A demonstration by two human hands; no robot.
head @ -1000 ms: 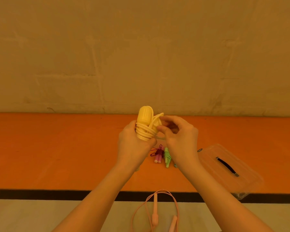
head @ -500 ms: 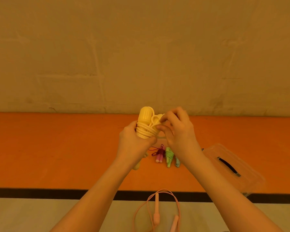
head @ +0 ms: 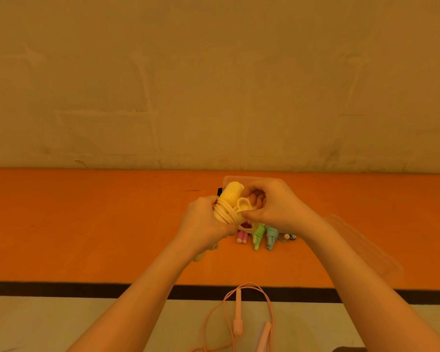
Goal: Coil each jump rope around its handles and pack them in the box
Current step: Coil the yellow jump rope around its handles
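Yellow jump rope (head: 228, 208) coiled on its handles, held in both hands above the orange surface (head: 87, 224).

I see smooth, rounded plastic handles wrapped in glossy cord, raised just in front of the clear plastic box (head: 252, 179). My left hand (head: 203, 224) wraps the bundle from the left, fingers clamped round the coils; my right hand (head: 274, 208) has curled fingers pinching a small loop of the cord at the bundle's right side. Just below the yellow rope lie three coiled ropes: pink (head: 241, 237), green (head: 257, 235), blue (head: 271, 236). A translucent ribbed lid (head: 366, 250) lies right of them. A loose pink rope (head: 239, 318) sprawls on the pale floor, nearest me.
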